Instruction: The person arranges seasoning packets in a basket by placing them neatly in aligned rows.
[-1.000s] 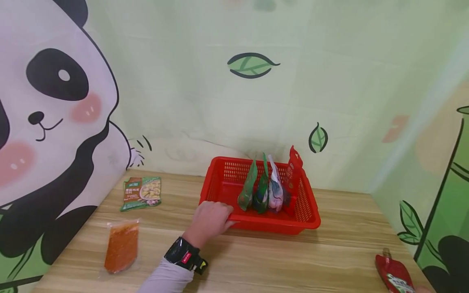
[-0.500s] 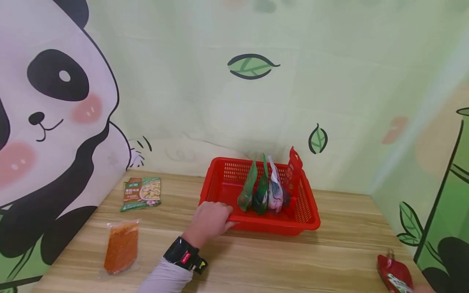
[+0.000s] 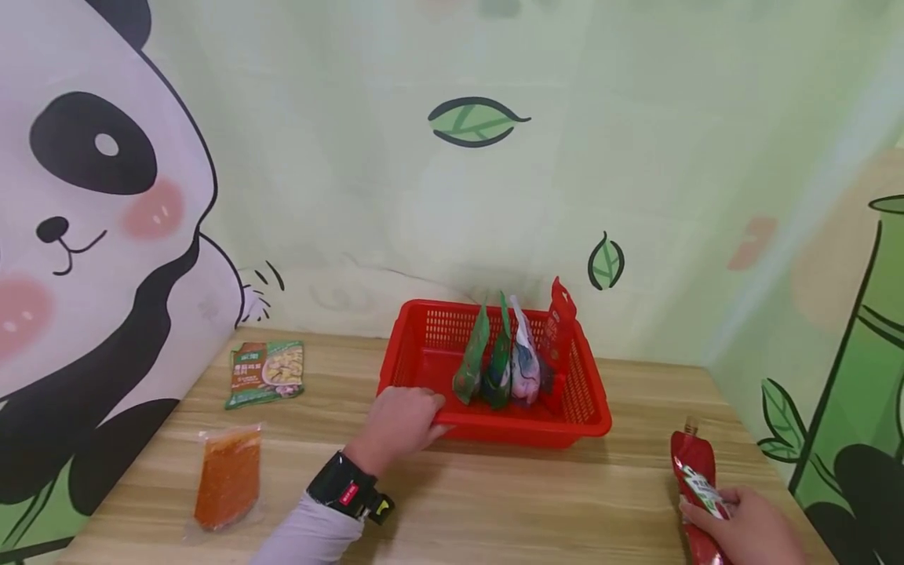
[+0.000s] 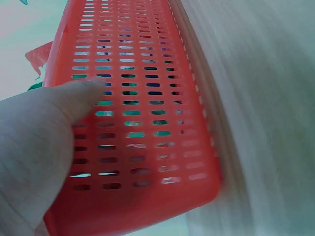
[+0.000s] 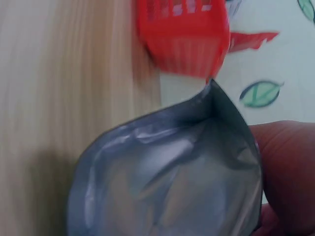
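Observation:
My left hand grips the near left rim of the red plastic basket; in the left wrist view its thumb lies along the slotted outer wall. Several packets stand upright in the basket: a green packet, a darker green one, a white-topped one and a red one at the right. At the right of the table my right hand pinches a red spouted pouch, spout pointing up. The right wrist view shows the pouch's silvery bottom close up.
On the left of the wooden table lie a green and brown food packet and a clear bag of orange-red paste. A printed cloth backdrop with a panda rises behind the table.
My right hand has come into view from the lower right, moving left with the red pouch and turning it more upright. The left hand keeps its grip on the basket; the head view shifts slightly.

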`<state>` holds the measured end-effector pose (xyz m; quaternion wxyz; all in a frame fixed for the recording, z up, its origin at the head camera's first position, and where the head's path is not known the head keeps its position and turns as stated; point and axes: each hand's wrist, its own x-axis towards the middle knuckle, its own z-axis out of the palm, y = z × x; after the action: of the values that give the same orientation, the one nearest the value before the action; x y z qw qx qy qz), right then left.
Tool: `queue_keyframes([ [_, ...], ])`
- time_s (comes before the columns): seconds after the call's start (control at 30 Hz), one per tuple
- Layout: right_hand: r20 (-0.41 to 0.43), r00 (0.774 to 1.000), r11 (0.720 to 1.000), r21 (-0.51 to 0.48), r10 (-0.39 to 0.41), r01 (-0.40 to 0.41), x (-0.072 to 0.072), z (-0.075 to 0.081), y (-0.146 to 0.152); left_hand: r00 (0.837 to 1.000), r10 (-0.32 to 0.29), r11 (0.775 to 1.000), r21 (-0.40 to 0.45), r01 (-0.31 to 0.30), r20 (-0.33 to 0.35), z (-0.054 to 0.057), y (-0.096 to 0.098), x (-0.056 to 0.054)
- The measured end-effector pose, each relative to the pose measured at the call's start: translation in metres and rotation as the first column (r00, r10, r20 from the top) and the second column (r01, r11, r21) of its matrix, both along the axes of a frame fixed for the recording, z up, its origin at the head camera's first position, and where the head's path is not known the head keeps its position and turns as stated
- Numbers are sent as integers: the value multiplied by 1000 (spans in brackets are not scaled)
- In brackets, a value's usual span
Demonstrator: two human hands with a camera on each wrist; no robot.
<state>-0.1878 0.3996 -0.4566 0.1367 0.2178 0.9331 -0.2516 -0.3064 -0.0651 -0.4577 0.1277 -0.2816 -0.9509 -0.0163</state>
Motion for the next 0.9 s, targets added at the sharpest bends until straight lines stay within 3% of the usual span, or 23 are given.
queue_keyframes([
  [0.1,-69,997,999,-41,-36,33,-6,8,-20,999,-18,1000,2,17,40,3,0,-1],
  [0.27,-175,984,997,-73,-20,7,-15,20,-48,992,-31,999,46,26,123,9,-2,0],
  [0.37,-248,969,995,-93,4,-28,-18,26,-62,992,-55,996,72,47,117,14,-2,3],
  [0.47,-309,951,991,-126,10,-52,-20,32,-77,993,-105,989,108,98,60,19,1,9],
  [0.57,-352,936,982,-176,4,-71,-22,37,-91,988,-153,974,169,149,10,24,6,18],
  [0.7,-362,932,967,-243,-13,-81,-25,45,-109,979,-204,943,264,201,-17,29,15,31],
  [0.8,-373,928,956,-276,-8,-103,-27,49,-121,967,-254,910,341,236,9,31,25,41],
  [0.9,-402,916,944,-302,1,-134,-29,51,-133,952,-295,889,389,243,81,33,37,51],
])
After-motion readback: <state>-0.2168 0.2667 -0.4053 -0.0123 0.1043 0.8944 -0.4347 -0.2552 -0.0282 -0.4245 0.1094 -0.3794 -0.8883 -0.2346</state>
